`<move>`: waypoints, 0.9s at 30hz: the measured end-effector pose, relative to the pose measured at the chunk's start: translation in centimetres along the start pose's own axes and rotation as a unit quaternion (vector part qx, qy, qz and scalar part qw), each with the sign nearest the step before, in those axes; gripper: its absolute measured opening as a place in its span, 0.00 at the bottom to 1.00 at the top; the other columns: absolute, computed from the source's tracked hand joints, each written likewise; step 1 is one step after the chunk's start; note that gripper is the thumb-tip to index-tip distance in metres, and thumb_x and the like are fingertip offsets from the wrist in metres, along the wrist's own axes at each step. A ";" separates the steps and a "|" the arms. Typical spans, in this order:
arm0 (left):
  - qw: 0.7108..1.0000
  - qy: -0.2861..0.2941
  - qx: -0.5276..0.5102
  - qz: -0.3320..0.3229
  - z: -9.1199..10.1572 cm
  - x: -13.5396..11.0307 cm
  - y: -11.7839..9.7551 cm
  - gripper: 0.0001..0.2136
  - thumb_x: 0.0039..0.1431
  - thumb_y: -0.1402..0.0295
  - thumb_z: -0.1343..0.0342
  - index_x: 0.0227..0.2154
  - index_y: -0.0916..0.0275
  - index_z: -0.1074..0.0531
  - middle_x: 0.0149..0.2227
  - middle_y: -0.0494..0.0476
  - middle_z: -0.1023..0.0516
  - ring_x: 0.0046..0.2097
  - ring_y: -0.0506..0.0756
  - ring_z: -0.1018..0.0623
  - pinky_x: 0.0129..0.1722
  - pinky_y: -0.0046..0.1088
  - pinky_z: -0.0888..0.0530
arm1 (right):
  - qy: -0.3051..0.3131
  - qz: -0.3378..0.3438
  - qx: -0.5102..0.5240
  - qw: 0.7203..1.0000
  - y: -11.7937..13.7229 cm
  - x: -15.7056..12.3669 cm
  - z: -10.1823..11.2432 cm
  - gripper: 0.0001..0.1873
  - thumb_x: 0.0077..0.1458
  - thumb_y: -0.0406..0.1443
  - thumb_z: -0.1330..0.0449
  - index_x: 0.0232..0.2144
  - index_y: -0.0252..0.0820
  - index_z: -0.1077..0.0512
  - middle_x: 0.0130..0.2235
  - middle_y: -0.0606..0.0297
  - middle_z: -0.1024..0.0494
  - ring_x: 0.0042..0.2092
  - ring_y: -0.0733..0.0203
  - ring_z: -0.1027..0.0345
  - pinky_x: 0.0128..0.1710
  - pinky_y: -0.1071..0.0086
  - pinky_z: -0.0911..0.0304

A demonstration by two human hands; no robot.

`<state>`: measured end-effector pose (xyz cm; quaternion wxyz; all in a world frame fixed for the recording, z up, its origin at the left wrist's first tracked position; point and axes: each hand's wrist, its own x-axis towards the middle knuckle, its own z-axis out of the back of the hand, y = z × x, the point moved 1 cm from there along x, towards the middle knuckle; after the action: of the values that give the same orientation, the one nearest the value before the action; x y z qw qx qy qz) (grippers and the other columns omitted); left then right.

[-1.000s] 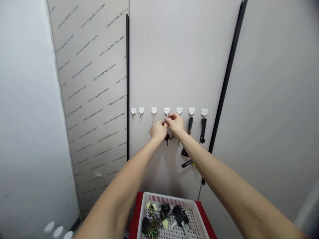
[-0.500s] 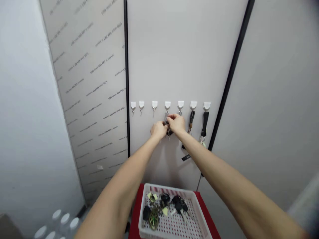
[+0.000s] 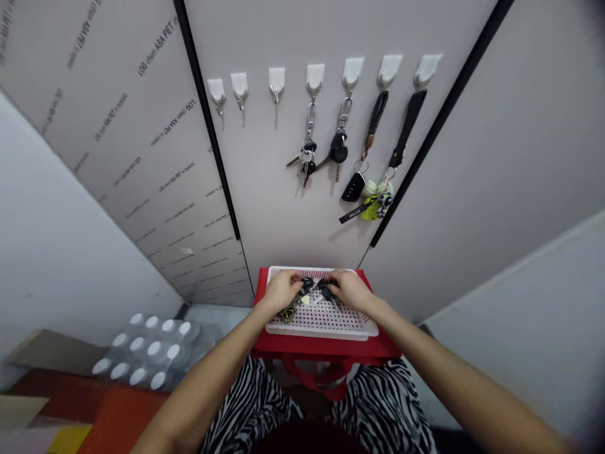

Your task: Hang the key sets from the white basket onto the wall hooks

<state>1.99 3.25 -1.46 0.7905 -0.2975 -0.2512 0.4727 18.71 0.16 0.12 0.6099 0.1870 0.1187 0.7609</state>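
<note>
My left hand (image 3: 282, 291) reaches into the left part of a white perforated plastic basket (image 3: 326, 336). Its thumb and fingers are closed at the edge of a bunch of keys (image 3: 307, 284) with black heads. Opposite it, my right hand (image 3: 352, 291) pinches another black-headed bunch of keys (image 3: 326, 292), which still lies low in the basket. A round greenish-gold key ornament (image 3: 287, 313) rests beside my left wrist, and a pale yellow tag (image 3: 305, 300) lies between the hands. How firmly the fingertips grip is partly hidden.
White hooks (image 3: 315, 77) line the wall panel. Key rings (image 3: 308, 154) and strapped keys (image 3: 410, 126) hang from those on the right; the left three carry nothing. The basket stands on a red bag (image 3: 326, 346) before my knees. White-capped bottles (image 3: 154, 349) stand at lower left.
Both hands have left the fourth hook and come down into the basket. Keys now hang free on that hook. The view has tilted downward.
</note>
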 end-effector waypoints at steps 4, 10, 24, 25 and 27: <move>0.996 0.008 0.085 -0.022 -1.1 -0.5 0.2 0.11 0.42 0.70 0.53 0.32 0.62 0.34 0.34 0.55 0.31 0.36 0.52 0.33 0.36 0.27 0.37 | -0.017 0.001 -0.016 1.000 -0.1 -0.7 -0.7 0.13 0.38 0.29 0.52 0.30 0.39 0.33 0.33 0.60 0.31 0.36 0.62 0.40 0.36 0.71 0.47; 0.995 0.014 0.103 -0.013 -1.0 -0.4 0.2 0.15 0.43 0.71 0.53 0.38 0.61 0.38 0.39 0.55 0.33 0.41 0.52 0.35 0.40 0.26 0.40 | -0.052 -0.024 0.078 0.995 0.0 -0.7 -1.5 0.10 0.37 0.29 0.54 0.24 0.39 0.34 0.24 0.65 0.32 0.28 0.65 0.41 0.30 0.71 0.46; 0.987 0.030 0.157 -0.001 -0.4 0.5 -0.9 0.10 0.46 0.73 0.58 0.29 0.61 0.33 0.33 0.54 0.30 0.36 0.51 0.33 0.34 0.24 0.39 | 0.008 -0.091 0.414 0.906 0.5 -1.0 -1.9 0.04 0.36 0.32 0.52 0.21 0.38 0.40 0.15 0.76 0.45 0.17 0.74 0.54 0.17 0.77 0.57; 0.989 0.023 0.149 -0.011 -0.5 0.4 -0.9 0.09 0.45 0.73 0.58 0.28 0.61 0.33 0.32 0.53 0.30 0.35 0.51 0.33 0.33 0.24 0.39 | -0.005 -0.089 0.423 0.902 0.6 -1.0 -1.7 0.04 0.36 0.32 0.51 0.22 0.39 0.40 0.15 0.76 0.45 0.17 0.74 0.54 0.17 0.77 0.57; 0.992 0.001 0.121 -0.038 -0.4 0.3 -0.8 0.08 0.45 0.73 0.57 0.27 0.61 0.34 0.31 0.52 0.31 0.33 0.49 0.33 0.32 0.23 0.39 | -0.032 -0.082 0.439 0.894 0.5 -0.9 -1.3 0.05 0.36 0.33 0.51 0.22 0.39 0.40 0.16 0.76 0.45 0.18 0.73 0.52 0.19 0.77 0.55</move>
<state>2.88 3.15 -1.10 0.8381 -0.1907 -0.2027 0.4692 17.86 -0.76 -0.93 0.5293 0.4499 0.4357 0.5723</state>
